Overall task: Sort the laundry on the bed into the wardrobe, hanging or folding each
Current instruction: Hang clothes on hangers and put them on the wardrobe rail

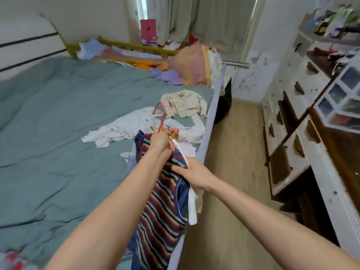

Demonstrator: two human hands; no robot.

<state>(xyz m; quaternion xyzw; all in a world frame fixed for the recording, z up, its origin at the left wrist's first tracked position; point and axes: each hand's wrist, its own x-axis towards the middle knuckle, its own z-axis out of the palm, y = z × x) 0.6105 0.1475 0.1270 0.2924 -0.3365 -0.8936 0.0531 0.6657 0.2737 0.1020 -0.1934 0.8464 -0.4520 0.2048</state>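
striped top dangling over bed edge
left hand gripping hangers, right hand pinching its shoulder

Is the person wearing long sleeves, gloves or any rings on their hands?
No. Both forearms are bare as far as the picture shows, so no sleeves reach into view. The left hand and the right hand have no gloves. No rings, watch or bracelets show, though the picture is a little blurry.
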